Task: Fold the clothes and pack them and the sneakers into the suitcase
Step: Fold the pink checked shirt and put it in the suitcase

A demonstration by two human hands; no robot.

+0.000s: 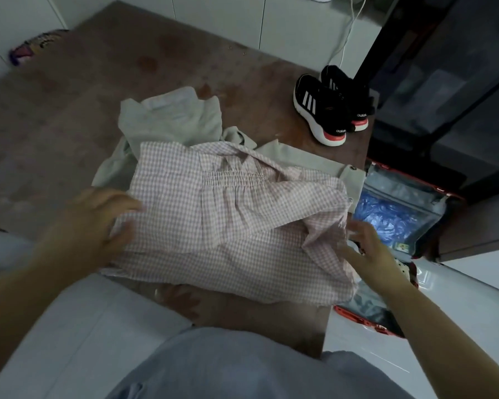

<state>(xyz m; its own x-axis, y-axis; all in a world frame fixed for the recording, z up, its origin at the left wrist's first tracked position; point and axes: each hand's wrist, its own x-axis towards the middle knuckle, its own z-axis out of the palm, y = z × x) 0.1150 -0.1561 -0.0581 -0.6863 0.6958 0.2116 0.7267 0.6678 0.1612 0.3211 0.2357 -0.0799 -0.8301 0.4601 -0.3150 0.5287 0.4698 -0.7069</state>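
Brown, stained tabletop (69, 110) in a room with white cabinet fronts behind, pale floor tiles and a dark glass-fronted unit at the right of the frame. At centre lies the pink checked garment (228, 220), rumpled and only partly squared, over a beige garment (167, 116). The sneakers (329, 108) stand on the tabletop at upper right. The open suitcase (441, 205) sits on the floor at the right edge, with a blue plastic bag (392, 214) inside.

The left grip (98, 223) rests spread on the garment's left edge. The right grip (366, 249) meets its bunched right corner; blur hides whether it pinches the cloth.

Likely faults: the overhanging right corner may slip off toward the suitcase, and a fold may drag the beige garment along with it. A white cable (349, 30) hangs at upper right.
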